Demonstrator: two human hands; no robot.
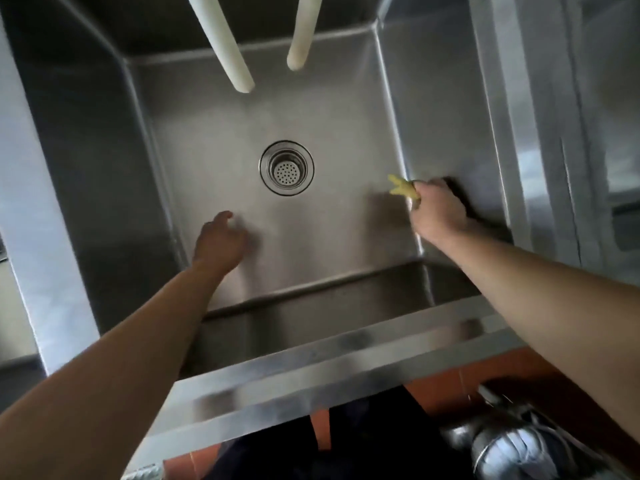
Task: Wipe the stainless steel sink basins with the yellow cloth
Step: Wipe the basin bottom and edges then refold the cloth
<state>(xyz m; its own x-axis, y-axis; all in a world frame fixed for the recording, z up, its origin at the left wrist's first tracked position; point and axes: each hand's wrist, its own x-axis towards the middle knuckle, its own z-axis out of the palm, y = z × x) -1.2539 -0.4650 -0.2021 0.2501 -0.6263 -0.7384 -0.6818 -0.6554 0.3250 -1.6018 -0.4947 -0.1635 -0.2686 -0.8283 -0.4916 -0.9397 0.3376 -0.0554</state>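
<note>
Now the right hand [437, 206] is gripping the bunched yellow cloth [401, 187] low against the basin's [214, 126] right wall (mid-wipe, I judge), while the left hand [219, 242], fingers relaxed and empty, is hovering over the floor. Next probably calls for sweeping toward the drain [286, 167].

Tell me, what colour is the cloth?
Yellow. The cloth pokes out of the right hand by the sink wall, seen in the head view.
</note>
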